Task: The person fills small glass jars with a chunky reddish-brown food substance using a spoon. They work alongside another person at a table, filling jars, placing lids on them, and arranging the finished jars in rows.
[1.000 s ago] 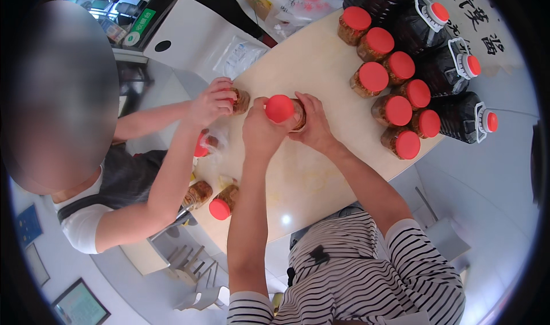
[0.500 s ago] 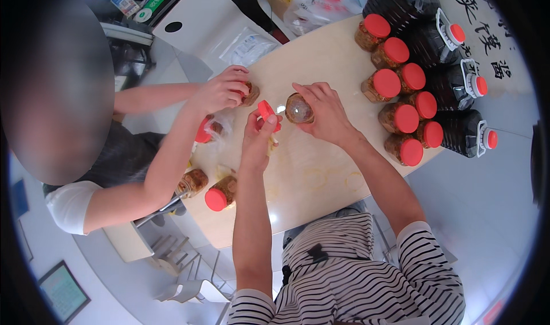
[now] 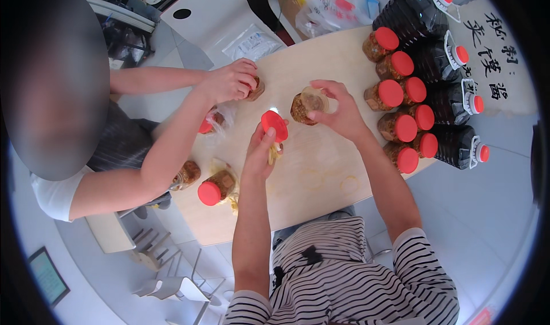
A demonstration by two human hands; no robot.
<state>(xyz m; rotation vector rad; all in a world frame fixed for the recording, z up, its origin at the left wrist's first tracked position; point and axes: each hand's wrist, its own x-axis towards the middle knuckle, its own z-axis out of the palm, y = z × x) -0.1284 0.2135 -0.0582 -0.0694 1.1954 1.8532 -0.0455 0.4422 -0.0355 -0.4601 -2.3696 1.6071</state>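
Observation:
My left hand (image 3: 261, 153) is closed on a red jar lid (image 3: 275, 126), tilted up beside the jar. A crumpled pale yellow piece (image 3: 275, 152) shows under the lid, by the same fingers. On the table stands an uncapped jar (image 3: 299, 112) with brown, chunky contents. My right hand (image 3: 339, 108) curls over its right side, thumb and fingers around a translucent round inner cover (image 3: 315, 99). This cover overlaps the jar's top right; whether it fully clears the rim I cannot tell.
At the left, a co-worker's hands (image 3: 235, 80) grip another jar (image 3: 255, 90). A red-lidded jar (image 3: 221, 183) lies near the table's left edge. Several red-capped jars (image 3: 391, 93) line the right side, before large dark jugs (image 3: 415, 18). A plastic bag (image 3: 329, 4) sits at the back.
The translucent cover has shifted right off the jar's middle, baring the brown contents. My left hand has lowered slightly and turned the red lid. The whole view has shifted a little.

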